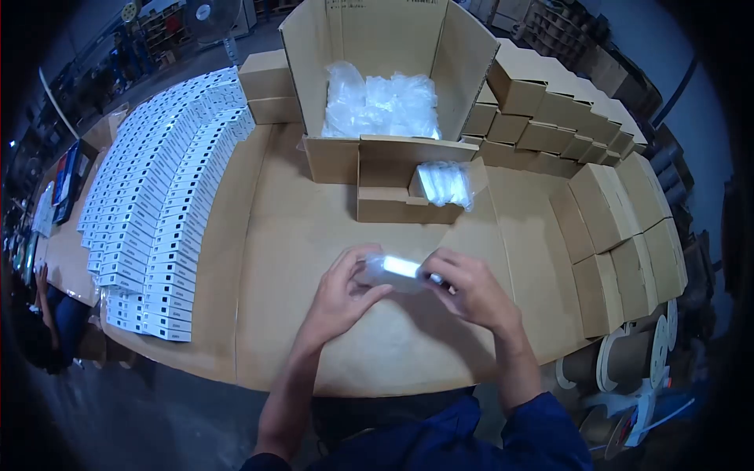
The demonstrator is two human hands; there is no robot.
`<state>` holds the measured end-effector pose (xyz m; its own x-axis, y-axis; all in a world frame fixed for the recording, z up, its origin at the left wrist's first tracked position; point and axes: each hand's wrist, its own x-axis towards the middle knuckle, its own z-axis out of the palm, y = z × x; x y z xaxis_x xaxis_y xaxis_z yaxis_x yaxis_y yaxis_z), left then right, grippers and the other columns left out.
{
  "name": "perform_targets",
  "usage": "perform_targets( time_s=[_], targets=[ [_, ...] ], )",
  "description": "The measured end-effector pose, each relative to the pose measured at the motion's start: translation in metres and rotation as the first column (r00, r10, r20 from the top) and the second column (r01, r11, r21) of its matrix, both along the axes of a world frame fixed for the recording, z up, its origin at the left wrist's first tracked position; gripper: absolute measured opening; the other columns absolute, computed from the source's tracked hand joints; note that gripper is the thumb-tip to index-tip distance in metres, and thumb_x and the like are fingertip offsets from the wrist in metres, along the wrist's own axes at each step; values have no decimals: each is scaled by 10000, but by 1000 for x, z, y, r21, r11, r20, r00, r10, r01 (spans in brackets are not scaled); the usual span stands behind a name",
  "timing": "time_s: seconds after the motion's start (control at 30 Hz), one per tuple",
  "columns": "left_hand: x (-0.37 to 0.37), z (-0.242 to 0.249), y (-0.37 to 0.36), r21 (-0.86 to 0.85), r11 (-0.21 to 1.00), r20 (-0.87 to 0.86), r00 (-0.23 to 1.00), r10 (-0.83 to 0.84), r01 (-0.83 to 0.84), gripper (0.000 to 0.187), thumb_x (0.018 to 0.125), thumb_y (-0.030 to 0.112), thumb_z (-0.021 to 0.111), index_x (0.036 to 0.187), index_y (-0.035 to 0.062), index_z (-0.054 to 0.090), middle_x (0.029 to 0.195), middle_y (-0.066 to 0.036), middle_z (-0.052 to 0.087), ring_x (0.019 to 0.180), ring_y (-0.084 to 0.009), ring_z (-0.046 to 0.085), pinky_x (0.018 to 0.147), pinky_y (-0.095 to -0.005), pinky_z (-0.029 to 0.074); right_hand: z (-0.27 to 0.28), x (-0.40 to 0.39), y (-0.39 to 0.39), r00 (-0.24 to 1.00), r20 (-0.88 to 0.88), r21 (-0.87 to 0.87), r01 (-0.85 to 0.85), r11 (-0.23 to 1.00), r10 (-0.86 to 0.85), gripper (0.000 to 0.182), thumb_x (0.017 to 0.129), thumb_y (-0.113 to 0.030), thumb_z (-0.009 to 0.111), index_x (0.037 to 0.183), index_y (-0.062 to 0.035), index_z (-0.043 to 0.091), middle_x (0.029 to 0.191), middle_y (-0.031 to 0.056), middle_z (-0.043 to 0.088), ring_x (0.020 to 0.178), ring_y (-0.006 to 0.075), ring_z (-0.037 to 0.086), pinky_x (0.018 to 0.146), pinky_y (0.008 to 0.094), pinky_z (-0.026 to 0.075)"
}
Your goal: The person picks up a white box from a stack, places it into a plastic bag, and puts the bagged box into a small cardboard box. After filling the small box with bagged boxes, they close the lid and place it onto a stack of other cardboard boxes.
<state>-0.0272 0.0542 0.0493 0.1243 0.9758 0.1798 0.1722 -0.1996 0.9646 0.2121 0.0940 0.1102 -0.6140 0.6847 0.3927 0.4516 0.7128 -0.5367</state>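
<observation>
Above the middle of the cardboard-covered table, a small white box (401, 267) is held between my two hands. Clear plastic bag film (372, 272) wraps around at least its left part; glare and blur hide how far in the box sits. My left hand (339, 297) grips the bag from the left, thumb below and fingers behind. At the other end, my right hand (473, 289) pinches the box's right side with bent fingers. Just beyond my hands stands an open small carton (385, 210), with several bagged white boxes (445, 185) at its right end.
A large open carton (334, 161) full of clear plastic bags (385, 102) stands behind the small carton. Rows of stacked white boxes (161, 220) cover the left side. Brown cartons (609, 204) line the right. Cable spools (628, 361) stand below the right edge. Another person's arm (45, 302) is far left.
</observation>
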Motion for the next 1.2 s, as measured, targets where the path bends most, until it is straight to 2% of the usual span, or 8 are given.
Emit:
perform_targets(
  time_s=[0.03, 0.13, 0.3, 0.53, 0.67, 0.7, 0.97, 1.2],
  targets=[
    [5, 7, 8, 19, 999, -75, 996, 50, -49, 466, 906, 44, 749, 1336, -20, 581, 1383, -183, 556, 1241, -286, 605, 1025, -391, 523, 4, 6, 5, 997, -33, 4, 63, 998, -63, 182, 822, 38, 767, 961, -24, 668, 889, 105, 662, 734, 259, 679, 627, 366, 547],
    [14, 12, 55, 506, 862, -556, 773, 306, 23, 567, 871, 72, 757, 1386, 3, 529, 1348, -200, 561, 1244, -363, 573, 1043, -441, 485, 25, 31, 24, 950, -62, 79, 309, 948, -305, 164, 847, 32, 759, 960, -4, 645, 870, 115, 639, 686, 248, 660, 593, 367, 529],
    [38, -7, 108, 556, 824, -667, 651, 363, 110, 544, 857, 157, 759, 1347, 21, 565, 1288, -157, 574, 1241, -347, 531, 1126, -462, 407, 27, 40, 55, 900, -133, 251, 436, 864, -415, 154, 871, 4, 761, 945, 10, 627, 862, 118, 624, 671, 235, 648, 551, 348, 522],
    [36, -22, 94, 555, 817, -727, 570, 384, 158, 564, 870, 170, 728, 1406, 110, 564, 1390, -152, 509, 1357, -360, 451, 1205, -570, 312, -7, -11, 79, 900, -276, 223, 401, 888, -337, 158, 872, 16, 753, 966, -2, 628, 900, 135, 612, 728, 275, 690, 572, 365, 583],
    [29, -34, 81, 519, 848, -749, 534, 392, 107, 694, 870, 149, 710, 1523, 260, 504, 1566, -197, 369, 1496, -492, 264, 1184, -693, 255, -38, -26, 95, 902, -250, 359, 425, 831, -353, 181, 879, -19, 744, 1020, -23, 630, 912, 155, 620, 731, 371, 673, 617, 470, 559],
    [28, -38, 81, 487, 868, -748, 557, 361, 91, 752, 865, 140, 708, 1555, 321, 468, 1627, -206, 299, 1513, -545, 193, 1163, -740, 237, -43, -28, 97, 894, -247, 301, 438, 847, -375, 184, 888, -46, 737, 1038, -29, 632, 905, 165, 632, 732, 402, 665, 634, 499, 550],
    [29, -51, 77, 455, 889, -757, 545, 360, 44, 794, 861, 138, 704, 1569, 379, 439, 1658, -193, 253, 1510, -590, 145, 1102, -836, 184, -50, -31, 115, 853, -54, 279, 512, 813, -519, 160, 888, -106, 753, 950, -13, 639, 894, 193, 649, 742, 418, 677, 639, 506, 552],
    [28, -61, 80, 467, 883, -778, 502, 378, 59, 811, 867, 161, 711, 1582, 399, 412, 1654, -188, 259, 1514, -578, 164, 1061, -852, 223, -63, -40, 133, 786, 177, 214, 557, 802, -593, 127, 870, -155, 771, 892, -32, 747, 909, 158, 692, 762, 399, 694, 693, 486, 561]
  ],
)
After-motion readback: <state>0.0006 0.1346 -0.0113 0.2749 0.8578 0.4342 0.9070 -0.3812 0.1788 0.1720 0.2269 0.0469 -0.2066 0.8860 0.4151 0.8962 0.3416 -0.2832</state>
